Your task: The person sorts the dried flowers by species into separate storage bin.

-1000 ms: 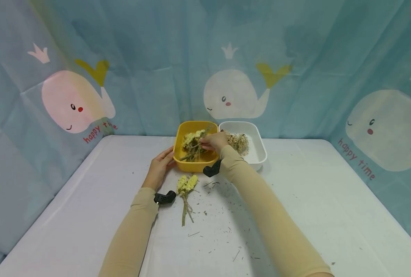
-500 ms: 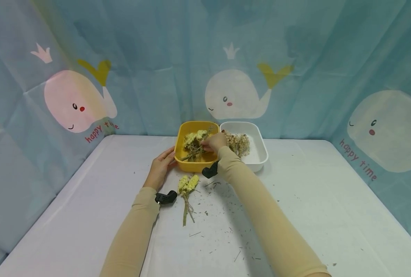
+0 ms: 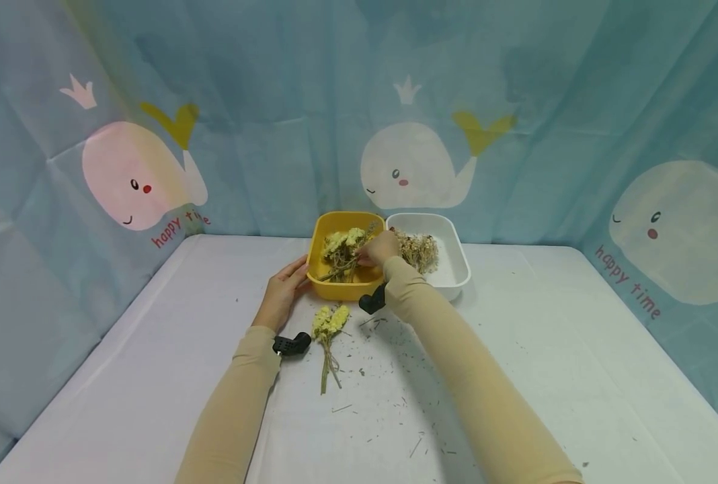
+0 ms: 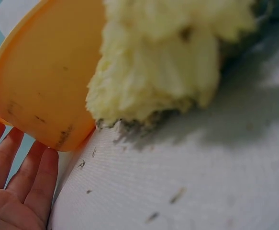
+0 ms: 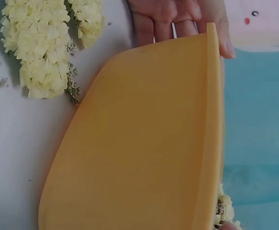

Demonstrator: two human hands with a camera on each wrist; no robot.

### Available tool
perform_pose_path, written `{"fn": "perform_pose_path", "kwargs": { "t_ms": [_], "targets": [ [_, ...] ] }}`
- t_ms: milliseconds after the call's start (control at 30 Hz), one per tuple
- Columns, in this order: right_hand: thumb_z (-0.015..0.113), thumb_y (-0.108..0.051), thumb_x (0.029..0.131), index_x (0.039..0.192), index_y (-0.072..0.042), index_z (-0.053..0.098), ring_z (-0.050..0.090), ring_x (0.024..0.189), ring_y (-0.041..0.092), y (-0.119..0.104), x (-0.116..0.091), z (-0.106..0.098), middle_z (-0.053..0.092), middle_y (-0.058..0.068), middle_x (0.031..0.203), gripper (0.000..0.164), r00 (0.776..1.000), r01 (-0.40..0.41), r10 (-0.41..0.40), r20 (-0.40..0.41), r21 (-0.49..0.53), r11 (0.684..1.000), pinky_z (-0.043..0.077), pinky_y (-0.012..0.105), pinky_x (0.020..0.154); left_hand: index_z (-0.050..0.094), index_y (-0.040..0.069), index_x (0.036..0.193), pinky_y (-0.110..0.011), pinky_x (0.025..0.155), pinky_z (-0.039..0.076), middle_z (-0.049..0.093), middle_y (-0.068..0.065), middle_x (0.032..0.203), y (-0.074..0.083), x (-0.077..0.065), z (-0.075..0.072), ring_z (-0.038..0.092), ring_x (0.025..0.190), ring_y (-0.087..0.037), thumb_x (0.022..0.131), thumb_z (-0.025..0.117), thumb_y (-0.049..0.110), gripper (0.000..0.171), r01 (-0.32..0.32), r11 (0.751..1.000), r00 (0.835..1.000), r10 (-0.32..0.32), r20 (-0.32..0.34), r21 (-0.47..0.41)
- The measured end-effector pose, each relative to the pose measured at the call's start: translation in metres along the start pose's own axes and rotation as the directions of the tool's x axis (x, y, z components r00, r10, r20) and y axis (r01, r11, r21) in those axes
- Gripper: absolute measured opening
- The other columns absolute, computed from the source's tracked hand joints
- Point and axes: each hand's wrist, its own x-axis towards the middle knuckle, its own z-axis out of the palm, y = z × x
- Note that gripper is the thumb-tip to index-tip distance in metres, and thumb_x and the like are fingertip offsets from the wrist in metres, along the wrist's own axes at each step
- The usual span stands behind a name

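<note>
My left hand (image 3: 279, 293) rests against the left side of a yellow plastic bin (image 3: 337, 292), its fingers (image 4: 42, 179) stretched out along the wall, as the left wrist view shows. Inside that bin lie dried flowers (image 3: 337, 246) with pale yellow heads and thin stems. My right hand (image 3: 380, 249) reaches over the bin's right side and pinches dried flower stems there; its fingertips are partly hidden. In front of the bin, a bunch of yellow dried flowers (image 3: 329, 324) lies on the table, stems toward me. The right wrist view shows the bin's wall (image 5: 129, 139) up close.
A white bin (image 3: 454, 277) stands right beside the yellow one, holding beige dried flowers (image 3: 421, 253). Bits of stem and leaf (image 3: 416, 447) are scattered over the white tablecloth (image 3: 546, 349). A blue curtain (image 3: 274, 134) with whale prints hangs close behind both bins.
My right hand has shifted slightly within the yellow bin, and the stems near its fingertips lie a little differently. The left hand keeps its place. The whole head view has drifted slightly.
</note>
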Motion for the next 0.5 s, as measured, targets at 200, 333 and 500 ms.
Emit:
{"fn": "perform_pose_path", "kwargs": {
  "t_ms": [200, 333, 500],
  "targets": [
    [0.074, -0.005, 0.089, 0.115, 0.012, 0.067, 0.074, 0.092, 0.034, 0.002, -0.004, -0.008, 0.072, 0.028, 0.107, 0.032, 0.999, 0.054, -0.054, 0.008, -0.007, 0.999, 0.063, 0.039, 0.084, 0.039, 0.01, 0.154, -0.04, 0.12, 0.038, 0.035, -0.009, 0.161, 0.0, 0.001, 0.0, 0.039, 0.146, -0.03, 0.105, 0.052, 0.025, 0.053, -0.004, 1.0, 1.0, 0.004, 0.005, 0.001],
    [0.072, 0.0, 0.089, 0.115, 0.015, 0.067, 0.07, 0.104, 0.039, 0.001, -0.014, -0.017, 0.069, 0.031, 0.113, 0.03, 0.99, 0.079, -0.098, 0.102, 0.175, 0.981, 0.06, 0.043, 0.092, 0.038, 0.009, 0.154, -0.041, 0.12, 0.038, 0.035, -0.009, 0.161, -0.001, 0.001, -0.001, 0.039, 0.146, -0.031, 0.105, 0.052, 0.025, 0.054, -0.014, 1.0, 1.0, 0.014, 0.016, 0.003],
    [0.068, 0.001, 0.091, 0.119, 0.016, 0.064, 0.076, 0.085, 0.027, -0.002, -0.032, -0.023, 0.062, 0.034, 0.122, 0.032, 0.964, 0.107, -0.171, 0.204, 0.292, 0.95, 0.056, 0.046, 0.099, 0.037, 0.009, 0.154, -0.041, 0.12, 0.039, 0.036, -0.01, 0.161, -0.001, 0.001, -0.001, 0.04, 0.145, -0.031, 0.105, 0.052, 0.026, 0.055, -0.015, 1.0, 1.0, 0.015, 0.017, 0.01]
  ]
}}
